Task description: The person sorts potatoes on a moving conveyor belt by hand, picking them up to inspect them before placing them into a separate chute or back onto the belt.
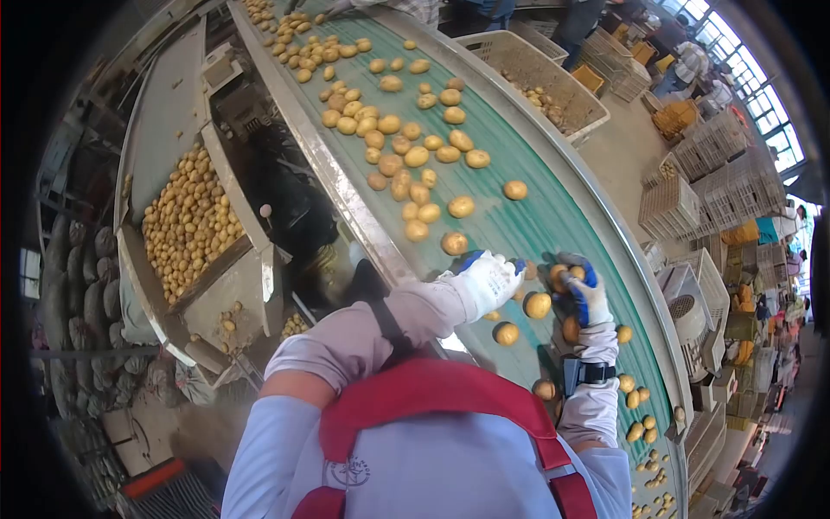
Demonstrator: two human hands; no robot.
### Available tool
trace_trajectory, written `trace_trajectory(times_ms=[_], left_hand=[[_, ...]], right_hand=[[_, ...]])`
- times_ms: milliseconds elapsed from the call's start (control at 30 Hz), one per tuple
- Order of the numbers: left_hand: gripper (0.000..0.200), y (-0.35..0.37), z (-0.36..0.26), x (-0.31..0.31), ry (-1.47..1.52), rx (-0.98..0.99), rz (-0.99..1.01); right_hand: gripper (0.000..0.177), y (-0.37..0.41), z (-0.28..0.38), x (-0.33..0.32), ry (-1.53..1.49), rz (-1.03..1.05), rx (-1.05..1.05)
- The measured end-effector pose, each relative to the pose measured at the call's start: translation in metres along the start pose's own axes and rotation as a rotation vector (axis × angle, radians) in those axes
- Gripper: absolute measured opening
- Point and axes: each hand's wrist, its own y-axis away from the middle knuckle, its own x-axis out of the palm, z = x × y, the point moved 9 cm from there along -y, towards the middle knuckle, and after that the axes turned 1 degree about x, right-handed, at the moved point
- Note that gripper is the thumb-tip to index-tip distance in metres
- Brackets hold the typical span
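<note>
Both my hands wear white gloves with blue palms and reach over a green conveyor belt carrying loose potatoes. My left hand is low over the belt, back upward, fingers curled; what lies under them is hidden. A potato sits right by its fingertips. Farther right, my right hand is closed around a potato, with another potato against its fingers. Between and below the hands lie a yellow potato and a darker-sided potato. Several more potatoes are spread up the belt.
Metal rails edge the belt. To the left a metal chute holds a heap of potatoes. Beyond the belt stand a large crate and stacked plastic crates. Other people work at the top, one sleeve reaching over the belt.
</note>
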Motion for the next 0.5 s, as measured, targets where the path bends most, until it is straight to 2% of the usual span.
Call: trace_trajectory(times_ms=[33,100,167,233,267,300,333,367,433,467,500], left_hand=[[0.036,-0.001,0.000,0.001,0.003,-0.011,0.008],[0.032,-0.005,-0.009,0.000,0.026,0.084,0.002],[0.034,0.000,-0.015,-0.013,0.064,0.115,0.046],[0.038,0.012,-0.027,-0.031,0.316,0.150,0.059],[0.041,0.017,-0.022,-0.031,0.649,0.076,0.029],[0.041,0.024,-0.022,-0.027,0.659,0.076,0.033],[0.042,0.032,-0.009,-0.026,1.477,-0.023,-0.071],[0.043,0.041,0.001,-0.015,2.293,-0.153,-0.189],[0.048,0.048,0.005,-0.022,2.756,-0.156,-0.029],[0.049,0.052,0.013,-0.027,2.890,0.079,-0.064],[0.049,0.054,0.020,-0.019,2.884,0.085,-0.063]], right_hand=[[0.040,0.005,0.004,0.001,-0.252,-0.046,0.075],[0.042,0.001,0.017,0.002,-0.245,-0.113,0.088],[0.043,-0.004,0.036,-0.002,-0.058,-0.201,-0.025],[0.044,-0.003,0.050,0.009,-0.041,-0.188,-0.046],[0.044,-0.003,0.060,0.015,0.065,-0.159,-0.123],[0.043,-0.001,0.070,0.024,0.166,-0.130,-0.200],[0.042,0.002,0.078,0.040,0.152,-0.049,-0.207],[0.041,0.009,0.086,0.067,0.096,0.015,-0.095],[0.047,0.013,0.111,0.127,0.725,0.288,-0.472],[0.051,0.016,0.113,0.147,0.758,0.380,-0.533],[0.054,0.019,0.115,0.164,0.789,0.470,-0.599]])
